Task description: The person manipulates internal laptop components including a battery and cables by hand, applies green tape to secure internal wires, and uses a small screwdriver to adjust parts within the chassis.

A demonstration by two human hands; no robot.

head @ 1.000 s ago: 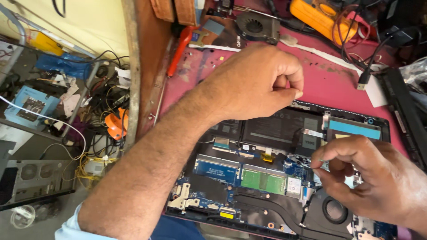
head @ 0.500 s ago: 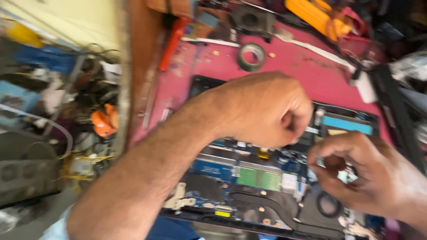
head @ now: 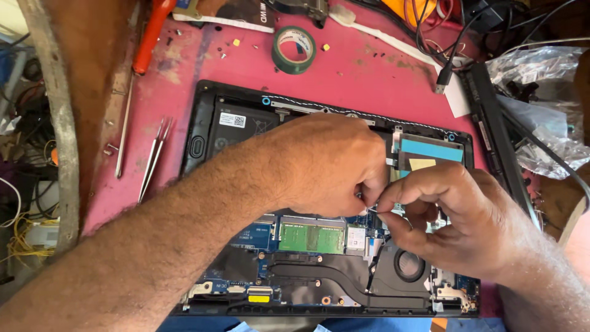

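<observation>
An opened laptop [head: 209, 132] lies bottom-up on a red table, its black battery, green memory stick [head: 311, 237], heat pipe and round fan [head: 407, 264] exposed. My left hand [head: 326, 163] reaches across the board, fingers pinched together near the middle. My right hand [head: 452, 218] meets it from the right, thumb and forefinger pinched on a thin pale wire or small part [head: 376, 209] between the two hands. What exactly is pinched is too small to tell. The hands cover the middle of the board.
Metal tweezers [head: 153, 158] and a red-handled screwdriver [head: 138, 67] lie left of the laptop. A green tape roll [head: 294, 49] sits behind it, with loose screws around. A black cable with a plug [head: 444, 77], a white strip and crumpled plastic [head: 541, 98] crowd the right.
My left hand has come down from the table's back onto the laptop's middle and now meets my right hand. The view has shifted so the laptop fills it.
</observation>
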